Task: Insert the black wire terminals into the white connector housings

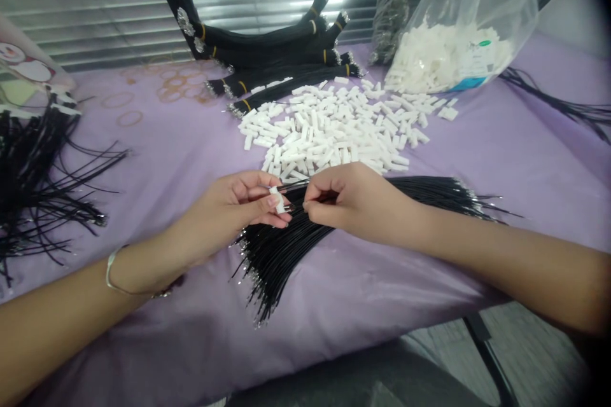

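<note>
White connector (278, 200): held just above the fanned black wires (286, 241), midway along the worktop (157, 159) and closer to its front edge than its back edge.
Left hand (243, 200): pinching the connector between thumb and fingertips, with its slim body upright and its right side exposed.
Right hand (346, 200): thumb and forefinger pressed together at the tips, just right of the connector and not touching it; too small to tell what, if anything, is caught between.
Strands at the connector: thin and dark, running close by; impossible to tell how many are seated.
Done, as judged: toward the left edge, a pile of black wires (28, 172) with white ends, apparently fitted.
In hand, as judged: one connector, probably only part-filled.
Left, as judged: plenty; loose white pieces (334, 124) heaped between the hands and the back edge, the fan below, tied bundles (272, 44) along the back edge, more white pieces in a clear bag (443, 54) near the far right corner.
</note>
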The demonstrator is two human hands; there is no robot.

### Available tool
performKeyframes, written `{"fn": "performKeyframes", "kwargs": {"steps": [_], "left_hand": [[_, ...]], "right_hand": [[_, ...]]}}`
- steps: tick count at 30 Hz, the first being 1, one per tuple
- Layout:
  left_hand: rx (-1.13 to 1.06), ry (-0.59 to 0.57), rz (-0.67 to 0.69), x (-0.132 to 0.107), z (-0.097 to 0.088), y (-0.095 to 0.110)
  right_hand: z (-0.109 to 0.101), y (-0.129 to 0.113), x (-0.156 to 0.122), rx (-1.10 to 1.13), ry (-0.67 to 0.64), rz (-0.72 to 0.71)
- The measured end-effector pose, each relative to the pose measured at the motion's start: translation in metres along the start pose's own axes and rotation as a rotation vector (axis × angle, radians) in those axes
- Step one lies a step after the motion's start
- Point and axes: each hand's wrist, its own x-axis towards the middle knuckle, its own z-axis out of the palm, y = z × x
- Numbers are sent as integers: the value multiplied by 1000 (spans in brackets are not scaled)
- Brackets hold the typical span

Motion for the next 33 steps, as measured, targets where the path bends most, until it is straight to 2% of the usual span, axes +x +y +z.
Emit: {"fn": "performKeyframes", "kwargs": {"steps": [21,33], "left_hand": [[31,26,-17,1,2,2],[32,-5,-25,2,0,3]], "right_hand": [[-2,2,2,6,-10,-18],[-3,3,4,45,-30,-35]]}}
